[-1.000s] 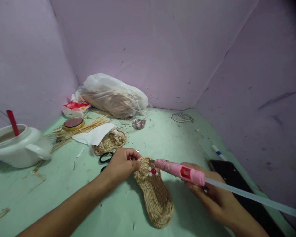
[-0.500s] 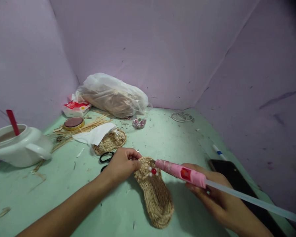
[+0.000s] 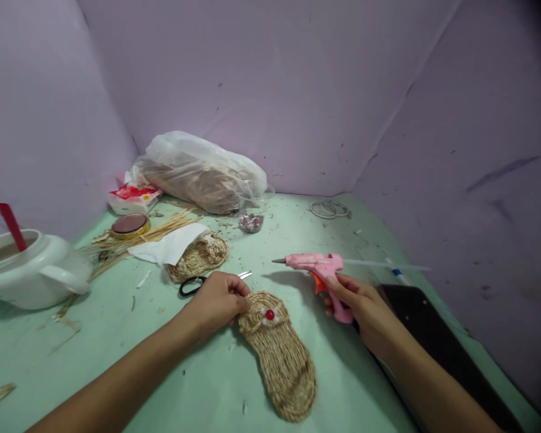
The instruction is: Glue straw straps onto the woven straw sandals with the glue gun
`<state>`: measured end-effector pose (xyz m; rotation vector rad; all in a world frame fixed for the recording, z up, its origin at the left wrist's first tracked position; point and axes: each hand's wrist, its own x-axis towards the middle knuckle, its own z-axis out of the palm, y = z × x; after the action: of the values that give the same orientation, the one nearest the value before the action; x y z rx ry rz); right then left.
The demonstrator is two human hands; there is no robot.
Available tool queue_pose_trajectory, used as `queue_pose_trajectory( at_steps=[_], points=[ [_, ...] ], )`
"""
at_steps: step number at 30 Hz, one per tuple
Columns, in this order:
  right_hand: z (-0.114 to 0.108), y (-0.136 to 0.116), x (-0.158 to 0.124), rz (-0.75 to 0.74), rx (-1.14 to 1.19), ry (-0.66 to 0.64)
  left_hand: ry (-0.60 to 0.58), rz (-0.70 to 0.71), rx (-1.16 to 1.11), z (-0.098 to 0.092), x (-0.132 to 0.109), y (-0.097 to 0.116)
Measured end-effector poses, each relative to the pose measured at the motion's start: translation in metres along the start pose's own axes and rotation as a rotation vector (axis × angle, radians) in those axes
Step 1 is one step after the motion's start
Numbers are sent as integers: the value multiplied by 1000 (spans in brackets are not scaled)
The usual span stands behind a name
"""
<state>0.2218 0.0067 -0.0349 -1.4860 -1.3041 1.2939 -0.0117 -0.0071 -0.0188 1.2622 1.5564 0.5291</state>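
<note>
Left hand, (image 3: 220, 300) fingers pinching the toe edge of the tan, braided-fibre slipper (image 3: 284, 367) on the pale green surface (image 3: 202, 385); right hand, (image 3: 363, 307) fingers curled round the pink plastic glue gun (image 3: 313, 261)!

One woven slipper (image 3: 282, 364) in the left hand (image 3: 220, 300), with one red bead (image 3: 269, 314), and a second slipper (image 3: 199, 260) beyond that hand make two. One glue gun (image 3: 314, 263) is in the right hand (image 3: 360, 302); one black slab (image 3: 448, 343) lies to that hand's right. One pair of scissors (image 3: 244, 275) lies behind the left hand, one white pot (image 3: 56, 261) to its left.
</note>
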Motion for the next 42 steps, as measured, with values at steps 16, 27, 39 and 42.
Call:
queue_pose_trajectory(
  at_steps=[16, 27, 39, 42],
  points=[
    [51, -9, -18, -443, -643, -163, 119, 281, 536, -2, -4, -5],
    [59, 1, -18, -424, -669, -289, 37, 330, 466, 0, 2, -11],
    [65, 12, -17, -546, -692, -245, 93, 417, 482, 7, 5, -28],
    [65, 13, -16, -546, -697, -253, 99, 432, 512, 7, 3, -28]
  ],
)
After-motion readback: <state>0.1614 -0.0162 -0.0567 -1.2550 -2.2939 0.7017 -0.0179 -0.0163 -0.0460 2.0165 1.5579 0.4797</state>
